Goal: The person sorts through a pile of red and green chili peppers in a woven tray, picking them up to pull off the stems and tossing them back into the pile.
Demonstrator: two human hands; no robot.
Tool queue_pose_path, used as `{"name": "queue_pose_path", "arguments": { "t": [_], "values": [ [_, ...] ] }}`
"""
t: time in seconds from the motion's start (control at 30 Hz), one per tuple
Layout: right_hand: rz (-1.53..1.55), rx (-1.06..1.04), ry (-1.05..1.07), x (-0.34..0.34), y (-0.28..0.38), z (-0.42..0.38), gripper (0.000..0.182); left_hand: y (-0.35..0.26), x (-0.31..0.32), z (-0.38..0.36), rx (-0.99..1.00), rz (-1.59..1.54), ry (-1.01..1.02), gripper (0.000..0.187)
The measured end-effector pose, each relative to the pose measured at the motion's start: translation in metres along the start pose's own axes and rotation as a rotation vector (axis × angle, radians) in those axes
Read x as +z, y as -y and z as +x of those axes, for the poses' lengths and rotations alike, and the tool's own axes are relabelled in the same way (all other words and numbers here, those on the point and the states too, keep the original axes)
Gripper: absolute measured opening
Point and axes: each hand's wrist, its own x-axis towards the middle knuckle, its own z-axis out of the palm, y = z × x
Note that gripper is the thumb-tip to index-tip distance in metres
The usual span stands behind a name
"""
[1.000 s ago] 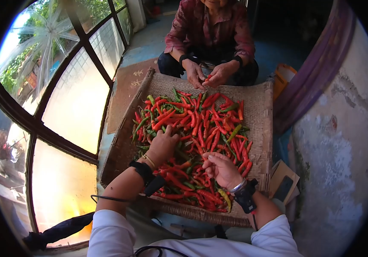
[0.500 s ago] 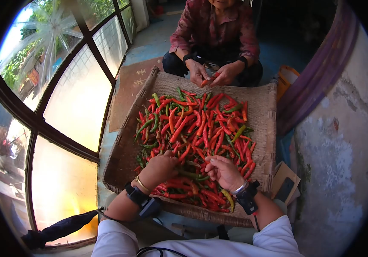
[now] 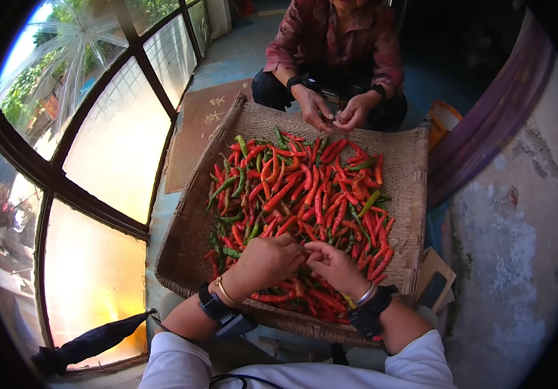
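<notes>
A heap of mostly red chili peppers (image 3: 311, 188), with some green ones mixed in, lies in a shallow woven basket tray (image 3: 399, 159). Over the near part of the heap, my left hand (image 3: 267, 262) has its fingers closed in a pinch. Close beside it, my right hand (image 3: 337, 267) is also pinched, its fingertips meeting those of the left. Whatever is between the fingertips is too small and hidden to make out. Both wrists carry dark strapped devices and bracelets.
Across the tray squats another person, whose two hands (image 3: 332, 115) meet over its far edge. A framed window (image 3: 107, 142) runs along the left, with a folded dark umbrella (image 3: 97, 338) below. On the right are a phone (image 3: 432, 289) on cardboard and a worn wall (image 3: 506, 259).
My left hand has lifted off the peppers and moved right; the two hands now meet at the fingertips. The red pepper in the other person's hands no longer shows.
</notes>
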Motion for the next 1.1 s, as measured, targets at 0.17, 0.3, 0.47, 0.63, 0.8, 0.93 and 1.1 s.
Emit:
{"name": "queue_pose_path", "arguments": {
  "t": [0.17, 0.3, 0.47, 0.63, 0.8, 0.93, 1.1],
  "values": [
    [-0.298, -0.283, 0.136, 0.004, -0.005, -0.003, 0.018, -0.015, 0.004, 0.002, 0.125, -0.201, -0.161, 0.015],
    [-0.229, -0.296, 0.098, 0.005, -0.002, -0.004, 0.016, -0.014, 0.006, 0.007, 0.078, -0.257, -0.239, 0.03],
    [0.23, -0.038, -0.042, -0.006, 0.002, -0.004, 0.013, 0.002, 0.025, 0.0, -0.087, -0.489, -0.019, 0.032],
    [0.624, 0.017, 0.011, -0.009, 0.004, -0.005, 0.018, 0.005, 0.031, 0.005, -0.02, -0.544, -0.042, 0.027],
    [0.73, 0.048, -0.068, -0.02, 0.002, -0.001, 0.019, 0.005, 0.03, 0.002, -0.19, -0.731, 0.154, 0.021],
    [0.528, 0.03, -0.181, -0.038, 0.017, 0.002, 0.018, 0.012, 0.034, 0.0, -0.19, -0.475, 0.013, 0.022],
    [0.819, -0.361, -0.357, -0.059, 0.037, 0.008, 0.033, 0.018, 0.036, -0.003, -0.281, -0.281, 0.015, 0.022]
  ]
}}
